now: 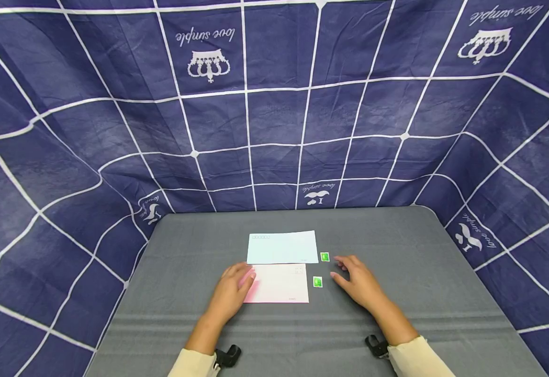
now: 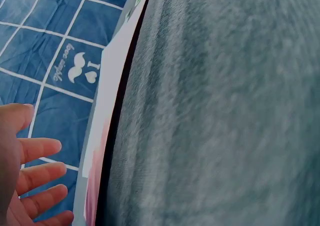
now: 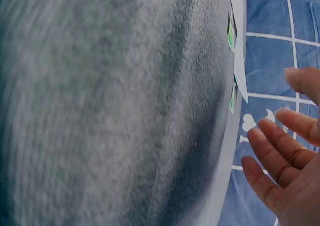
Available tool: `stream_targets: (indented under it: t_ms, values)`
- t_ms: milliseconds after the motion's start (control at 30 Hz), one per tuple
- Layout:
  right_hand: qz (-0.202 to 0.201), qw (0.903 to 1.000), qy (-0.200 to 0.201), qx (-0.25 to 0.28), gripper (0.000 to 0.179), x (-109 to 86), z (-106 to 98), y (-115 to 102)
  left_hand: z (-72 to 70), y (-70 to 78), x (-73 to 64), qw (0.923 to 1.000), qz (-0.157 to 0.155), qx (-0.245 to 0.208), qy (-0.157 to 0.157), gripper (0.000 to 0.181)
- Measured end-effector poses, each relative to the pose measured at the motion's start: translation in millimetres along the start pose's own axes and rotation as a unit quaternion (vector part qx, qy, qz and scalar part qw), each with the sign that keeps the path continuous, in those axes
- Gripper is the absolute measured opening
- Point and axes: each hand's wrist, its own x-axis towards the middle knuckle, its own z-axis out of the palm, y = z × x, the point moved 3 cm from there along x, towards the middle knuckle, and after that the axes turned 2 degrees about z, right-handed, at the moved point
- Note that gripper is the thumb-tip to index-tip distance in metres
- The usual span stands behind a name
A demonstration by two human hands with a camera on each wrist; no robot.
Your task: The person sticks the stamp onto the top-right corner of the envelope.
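Note:
A white and pink envelope [image 1: 279, 284] lies flat on the grey table, and a pale blue envelope [image 1: 282, 248] lies just beyond it. My left hand [image 1: 231, 289] is at the pink envelope's left end, covering part of it, with fingers relaxed and nothing held. To the right of the envelopes lie two green stamps, a nearer stamp [image 1: 318, 282] and a farther stamp [image 1: 325, 257]. Right of these stamps is my right hand [image 1: 360, 283], its fingers loosely spread and holding nothing. In the right wrist view that hand [image 3: 287, 156] appears apart from the stamps.
The grey cloth-covered table [image 1: 283, 335] has creases across its front part. A blue curtain [image 1: 274, 120] with white grid lines and printed motifs hangs behind it and along both sides. Each wrist wears a black device, seen as the left wrist device [image 1: 228, 356] and right wrist device [image 1: 376, 346].

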Motion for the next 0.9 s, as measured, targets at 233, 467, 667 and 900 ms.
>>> stream_targets:
  t_ms: [233,467,667,900]
  values:
    - [0.005,0.9994,-0.024,0.024,0.031,1.3,7,-5,6.8,4.2,-2.7,0.9995,0.030,0.015,-0.001,0.035]
    - [0.005,0.9975,-0.057,0.042,0.022,2.5,16,-7,12.1,6.2,-5.0,0.9990,0.036,0.020,-0.019,0.037]
    - [0.004,0.9963,-0.069,0.050,0.019,3.6,23,-8,13.0,7.1,-6.5,0.9965,0.065,0.052,-0.006,0.038]
    - [0.022,0.9946,-0.092,0.042,0.017,7.6,30,-8,16.1,5.4,-9.3,0.9964,0.043,0.060,-0.043,0.045]
